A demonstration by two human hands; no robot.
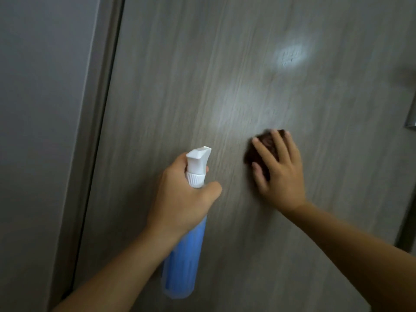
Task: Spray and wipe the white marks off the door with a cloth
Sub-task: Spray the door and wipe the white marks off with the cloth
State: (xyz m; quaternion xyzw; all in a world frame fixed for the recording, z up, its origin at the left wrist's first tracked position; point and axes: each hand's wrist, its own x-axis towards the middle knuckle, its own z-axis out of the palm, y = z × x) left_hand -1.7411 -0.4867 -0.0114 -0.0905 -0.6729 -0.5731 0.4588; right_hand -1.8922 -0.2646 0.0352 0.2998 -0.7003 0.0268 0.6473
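Observation:
A grey wood-grain door (180, 75) fills the view. A bright white mark (290, 56) sits on it at the upper right, and a fainter white smear (238, 104) lies lower, toward the middle. My left hand (182, 199) grips a blue spray bottle (184, 255) by its neck, just below the white trigger head (198, 161), whose nozzle points up toward the door. My right hand (279, 172) presses a dark brown cloth (263, 145) flat against the door with spread fingers, below both marks. The cloth is mostly hidden under the hand and blurred.
The door frame (94, 131) and a grey wall (40, 109) run down the left side. A metal door handle (410, 118) sticks in at the right edge, above and to the right of my right hand.

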